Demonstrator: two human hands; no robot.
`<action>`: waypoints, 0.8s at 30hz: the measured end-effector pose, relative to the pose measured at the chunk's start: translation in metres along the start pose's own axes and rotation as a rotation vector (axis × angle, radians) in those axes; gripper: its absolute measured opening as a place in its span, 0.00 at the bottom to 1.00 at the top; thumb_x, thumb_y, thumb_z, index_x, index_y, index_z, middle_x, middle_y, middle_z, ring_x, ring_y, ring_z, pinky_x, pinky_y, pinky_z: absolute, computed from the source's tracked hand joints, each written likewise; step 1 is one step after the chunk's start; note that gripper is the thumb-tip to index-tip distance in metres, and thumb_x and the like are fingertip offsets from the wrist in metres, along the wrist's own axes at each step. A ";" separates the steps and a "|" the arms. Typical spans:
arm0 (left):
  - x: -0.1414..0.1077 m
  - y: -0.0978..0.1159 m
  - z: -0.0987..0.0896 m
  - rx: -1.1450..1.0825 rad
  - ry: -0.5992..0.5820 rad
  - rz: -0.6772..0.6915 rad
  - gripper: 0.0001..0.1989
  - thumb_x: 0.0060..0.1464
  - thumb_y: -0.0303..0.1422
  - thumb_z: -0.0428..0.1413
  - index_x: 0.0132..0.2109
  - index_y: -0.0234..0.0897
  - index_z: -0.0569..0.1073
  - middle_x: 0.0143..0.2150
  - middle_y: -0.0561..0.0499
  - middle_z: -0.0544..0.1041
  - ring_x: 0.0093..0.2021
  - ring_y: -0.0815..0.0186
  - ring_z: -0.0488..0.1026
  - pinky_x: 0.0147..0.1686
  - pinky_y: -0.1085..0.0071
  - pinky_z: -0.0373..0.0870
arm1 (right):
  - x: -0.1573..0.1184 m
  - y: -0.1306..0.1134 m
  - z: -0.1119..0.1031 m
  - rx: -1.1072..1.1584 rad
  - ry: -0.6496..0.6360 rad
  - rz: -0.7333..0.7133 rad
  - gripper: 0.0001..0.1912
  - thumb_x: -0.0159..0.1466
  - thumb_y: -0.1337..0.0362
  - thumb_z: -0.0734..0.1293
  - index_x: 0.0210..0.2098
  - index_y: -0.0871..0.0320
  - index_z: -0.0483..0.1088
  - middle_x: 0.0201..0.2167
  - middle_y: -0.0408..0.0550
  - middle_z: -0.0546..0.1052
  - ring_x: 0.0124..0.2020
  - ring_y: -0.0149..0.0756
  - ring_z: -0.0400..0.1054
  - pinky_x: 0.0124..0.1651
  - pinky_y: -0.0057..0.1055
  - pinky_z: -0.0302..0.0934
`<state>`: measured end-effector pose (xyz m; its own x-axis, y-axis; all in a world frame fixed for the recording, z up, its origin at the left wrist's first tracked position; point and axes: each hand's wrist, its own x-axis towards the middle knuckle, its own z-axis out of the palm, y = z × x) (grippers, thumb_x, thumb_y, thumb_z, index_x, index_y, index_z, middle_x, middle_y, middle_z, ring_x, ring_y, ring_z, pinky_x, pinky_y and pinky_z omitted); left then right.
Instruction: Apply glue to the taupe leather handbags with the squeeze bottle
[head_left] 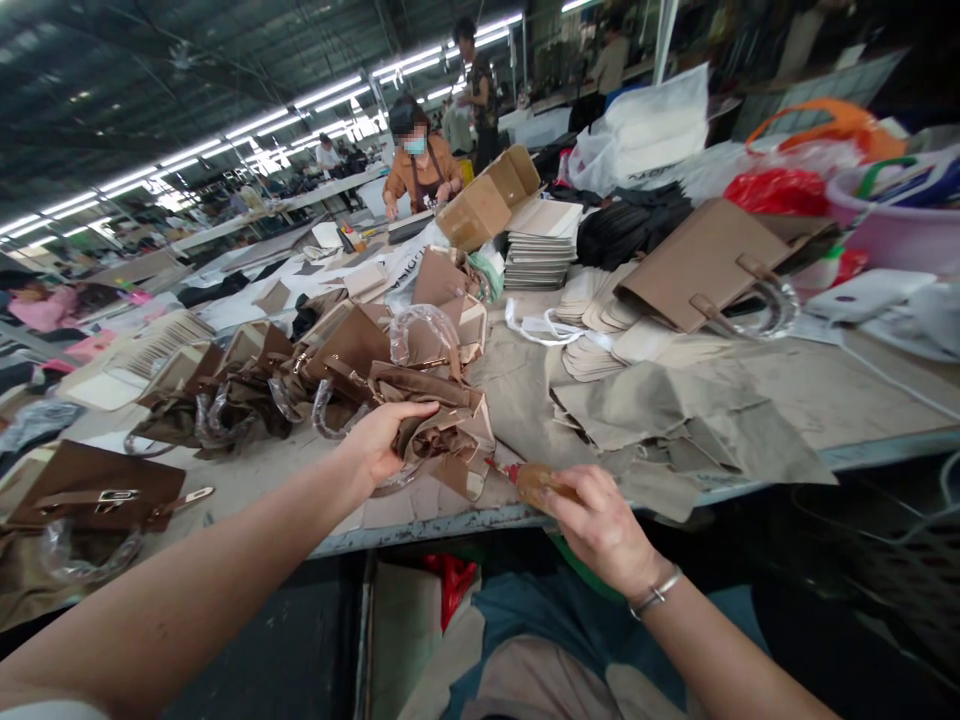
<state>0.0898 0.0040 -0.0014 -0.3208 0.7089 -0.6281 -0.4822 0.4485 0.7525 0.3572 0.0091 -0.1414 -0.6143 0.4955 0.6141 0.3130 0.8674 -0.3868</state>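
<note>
In the head view, the 2 hands are apart at the near edge of a cluttered counter point(251, 468). The left hand point(385, 440) is clamped on a brown bag point(435, 438), its thumb over the upper side and its other fingers mostly hidden. This bag lies near the counter's front edge, with crumpled lining and pale board edges showing. The right hand point(600, 518) is closed around an amber bottle point(536, 486), held at a slant; its red tip points at the bag's right edge, and whether the 2 touch I cannot tell. A metal bracelet point(655, 592) circles the right wrist.

Left of the held bag stretches a row of similar brown bags point(251, 345) with plastic-wrapped handles point(217, 415). Nearer the left arm lies another brown bag with a metal clasp point(116, 495). To the right, creased grey-brown sheets point(675, 410) spread over the counter, and beyond them a larger brown bag point(705, 262) rests tilted beside fanned pale pieces point(592, 358). Farther back are a stack of boards point(541, 250), an open cardboard box point(480, 205) and, at far right, a purple basin point(900, 225). Across the counter is a masked co-worker point(420, 180) in an orange-brown top.
</note>
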 end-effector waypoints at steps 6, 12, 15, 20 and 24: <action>0.002 0.000 0.004 -0.016 0.002 -0.005 0.06 0.50 0.17 0.55 0.30 0.27 0.75 0.22 0.44 0.79 0.17 0.64 0.75 0.14 0.75 0.73 | -0.004 0.005 0.004 0.116 -0.007 0.043 0.14 0.60 0.76 0.63 0.41 0.55 0.72 0.42 0.52 0.68 0.41 0.40 0.63 0.41 0.37 0.64; 0.007 -0.002 0.007 -0.004 -0.031 0.002 0.06 0.51 0.18 0.55 0.30 0.27 0.75 0.23 0.45 0.80 0.17 0.66 0.75 0.14 0.76 0.72 | -0.003 0.000 -0.001 0.172 -0.029 0.030 0.14 0.60 0.77 0.63 0.41 0.56 0.71 0.42 0.52 0.68 0.41 0.38 0.62 0.41 0.35 0.62; 0.009 -0.002 0.009 0.002 -0.027 0.010 0.06 0.50 0.18 0.55 0.30 0.27 0.75 0.23 0.45 0.80 0.18 0.65 0.75 0.14 0.75 0.73 | -0.001 -0.004 -0.006 0.188 -0.068 -0.002 0.12 0.60 0.77 0.62 0.38 0.56 0.71 0.40 0.51 0.69 0.39 0.37 0.62 0.39 0.34 0.62; 0.009 -0.002 0.010 -0.003 -0.036 0.025 0.06 0.49 0.17 0.56 0.33 0.28 0.76 0.25 0.45 0.81 0.20 0.64 0.77 0.15 0.75 0.74 | -0.004 0.000 -0.009 0.127 -0.117 -0.015 0.12 0.61 0.75 0.61 0.37 0.55 0.72 0.41 0.51 0.70 0.40 0.39 0.63 0.41 0.36 0.62; 0.008 -0.003 0.011 -0.005 -0.026 0.027 0.06 0.49 0.17 0.55 0.33 0.27 0.76 0.24 0.45 0.80 0.19 0.65 0.76 0.16 0.74 0.74 | -0.006 0.002 -0.012 0.114 -0.108 -0.031 0.12 0.62 0.75 0.62 0.39 0.55 0.72 0.42 0.51 0.70 0.41 0.39 0.63 0.42 0.37 0.63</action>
<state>0.0972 0.0142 -0.0066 -0.3128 0.7344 -0.6024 -0.4779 0.4264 0.7680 0.3705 0.0082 -0.1379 -0.6984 0.4551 0.5523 0.2121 0.8687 -0.4476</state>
